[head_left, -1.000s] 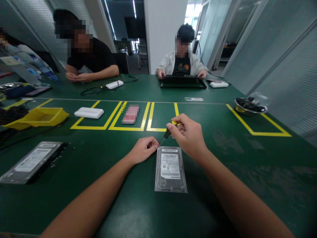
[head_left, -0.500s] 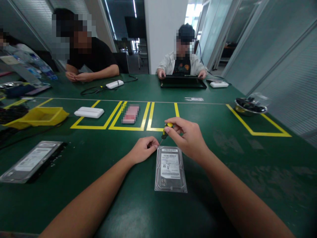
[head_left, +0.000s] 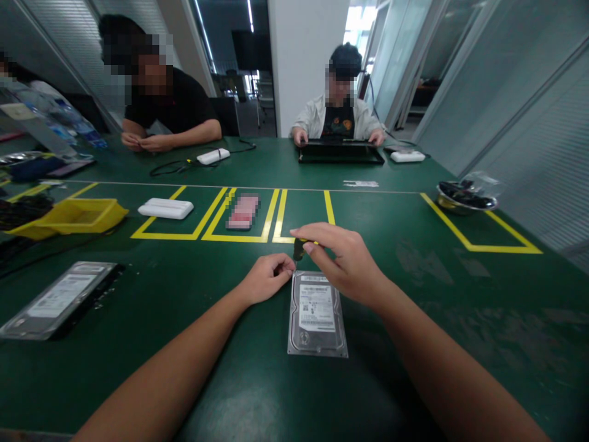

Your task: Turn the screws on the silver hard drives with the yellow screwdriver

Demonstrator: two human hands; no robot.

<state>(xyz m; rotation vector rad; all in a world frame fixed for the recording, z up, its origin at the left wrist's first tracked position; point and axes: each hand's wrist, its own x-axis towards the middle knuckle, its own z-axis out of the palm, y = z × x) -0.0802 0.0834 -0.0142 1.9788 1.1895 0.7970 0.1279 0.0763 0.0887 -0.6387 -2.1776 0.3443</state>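
Note:
A hard drive with a white label lies flat on the green table, its far left corner by my fingers. My right hand is closed round a small black and yellow screwdriver. The screwdriver stands nearly upright, its tip down at that far left corner. My left hand is closed in a pinch right beside the tip and the corner. Whatever lies between its fingertips is too small to make out.
Another hard drive lies at the left, small bits beside it. Beyond are a yellow tray, a white box, a blurred pink item and a metal bowl of dark parts. Two people sit across; one holds a black frame.
My right hand has tipped the screwdriver more upright and shifted slightly left and down. My left hand and the hard drive have stayed in place.

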